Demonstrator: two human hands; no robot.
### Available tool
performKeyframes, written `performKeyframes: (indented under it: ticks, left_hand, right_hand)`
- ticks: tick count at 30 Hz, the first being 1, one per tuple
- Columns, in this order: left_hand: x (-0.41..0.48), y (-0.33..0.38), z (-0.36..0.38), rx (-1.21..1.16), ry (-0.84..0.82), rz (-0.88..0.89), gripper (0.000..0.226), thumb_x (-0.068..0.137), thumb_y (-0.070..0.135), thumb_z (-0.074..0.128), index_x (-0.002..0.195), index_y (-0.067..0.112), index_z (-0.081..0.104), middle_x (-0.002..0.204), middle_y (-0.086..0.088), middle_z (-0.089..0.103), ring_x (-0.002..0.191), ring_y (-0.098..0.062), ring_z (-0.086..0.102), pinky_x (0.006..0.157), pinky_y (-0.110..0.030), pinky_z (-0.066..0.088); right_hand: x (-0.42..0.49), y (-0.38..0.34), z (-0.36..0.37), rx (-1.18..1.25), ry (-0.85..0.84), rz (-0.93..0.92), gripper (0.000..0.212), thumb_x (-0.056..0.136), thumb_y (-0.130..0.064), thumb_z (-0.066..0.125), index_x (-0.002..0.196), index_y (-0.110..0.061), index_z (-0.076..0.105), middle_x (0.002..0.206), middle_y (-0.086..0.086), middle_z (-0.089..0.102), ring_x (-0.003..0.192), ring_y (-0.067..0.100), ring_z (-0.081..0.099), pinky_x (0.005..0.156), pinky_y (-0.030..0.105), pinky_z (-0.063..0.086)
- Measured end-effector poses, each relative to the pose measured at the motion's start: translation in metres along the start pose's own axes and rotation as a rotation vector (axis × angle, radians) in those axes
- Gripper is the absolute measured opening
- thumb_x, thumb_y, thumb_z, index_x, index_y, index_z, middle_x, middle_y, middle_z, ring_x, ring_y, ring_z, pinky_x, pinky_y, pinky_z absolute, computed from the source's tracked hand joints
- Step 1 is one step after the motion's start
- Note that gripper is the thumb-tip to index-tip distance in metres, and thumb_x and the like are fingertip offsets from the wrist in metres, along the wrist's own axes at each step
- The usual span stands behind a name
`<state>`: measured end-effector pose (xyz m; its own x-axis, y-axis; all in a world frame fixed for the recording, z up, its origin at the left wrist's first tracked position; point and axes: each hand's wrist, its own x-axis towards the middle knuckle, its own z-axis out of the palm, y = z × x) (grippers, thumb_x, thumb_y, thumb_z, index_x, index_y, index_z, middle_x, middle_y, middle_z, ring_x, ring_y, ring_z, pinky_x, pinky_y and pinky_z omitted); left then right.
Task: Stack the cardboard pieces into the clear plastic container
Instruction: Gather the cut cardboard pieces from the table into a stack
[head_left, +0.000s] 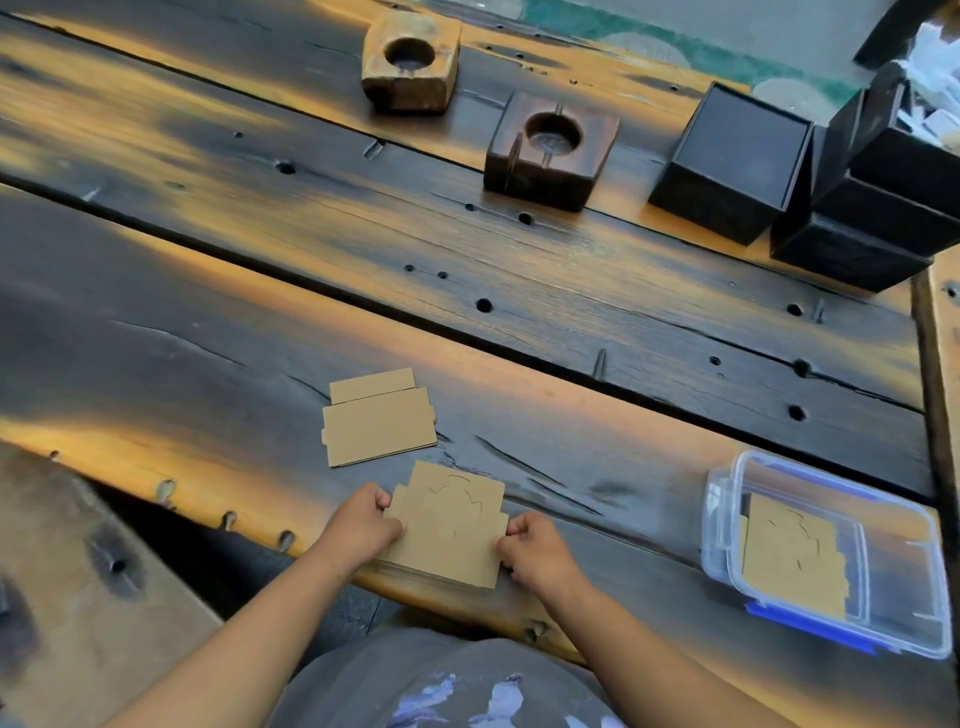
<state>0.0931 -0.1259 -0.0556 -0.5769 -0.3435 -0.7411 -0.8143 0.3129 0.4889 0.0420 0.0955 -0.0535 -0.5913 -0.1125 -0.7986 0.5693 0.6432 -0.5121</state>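
Note:
A stack of brown cardboard pieces (448, 527) with cut outlines lies near the table's front edge. My left hand (359, 524) grips its left side and my right hand (535, 550) grips its right side. Another flat cardboard pile (378, 423) rests on the table just beyond, apart from both hands. The clear plastic container (727, 519) with blue trim sits open at the right, with cardboard pieces (792, 556) lying flat inside it.
Two wooden blocks with round holes (410, 60) (551, 150) stand at the far side. Black boxes (730, 163) (857, 218) are stacked at the back right. The dark plank table (260, 249) has gaps, knot holes and a front edge near my body.

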Motion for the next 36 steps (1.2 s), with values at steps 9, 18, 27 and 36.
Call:
performKeyframes:
  ticks: [9,18,27,36]
  left_hand:
    - [-0.001,-0.015,-0.005,-0.038,-0.034,-0.027,0.021,0.079,0.007,0.067,0.081,0.016,0.048,0.084,-0.012,0.062,0.079,-0.027,0.060,0.080,-0.046,0.053]
    - [0.001,-0.015,0.001,-0.006,-0.028,-0.057,0.021,0.078,0.009,0.065,0.080,0.019,0.047,0.077,-0.005,0.059,0.069,-0.025,0.055,0.068,-0.035,0.044]
    - [-0.009,-0.006,0.014,0.052,0.021,-0.085,0.024,0.078,0.011,0.064,0.101,0.014,0.063,0.098,-0.005,0.070,0.095,-0.024,0.065,0.087,-0.038,0.053]
    - [-0.039,-0.002,0.048,-0.250,0.021,-0.173,0.013,0.082,-0.004,0.061,0.080,0.008,0.057,0.082,-0.014,0.066,0.079,-0.026,0.066,0.077,-0.052,0.059]
  right_hand:
    - [0.000,-0.002,0.008,-0.037,-0.017,0.022,0.016,0.084,-0.010,0.057,0.077,-0.017,0.045,0.077,0.009,0.057,0.075,0.023,0.053,0.069,0.035,0.041]
    - [-0.001,0.002,0.008,-0.037,0.017,0.029,0.015,0.084,-0.008,0.057,0.080,-0.017,0.046,0.078,0.007,0.057,0.074,0.023,0.052,0.070,0.035,0.042]
    - [-0.001,0.009,0.003,-0.027,0.060,0.025,0.013,0.082,-0.011,0.056,0.085,-0.017,0.045,0.079,0.003,0.053,0.073,0.020,0.048,0.068,0.033,0.038]
    - [-0.002,0.018,-0.018,-0.014,-0.016,0.015,0.017,0.082,-0.008,0.058,0.072,-0.020,0.049,0.078,0.005,0.063,0.075,0.024,0.059,0.068,0.035,0.044]
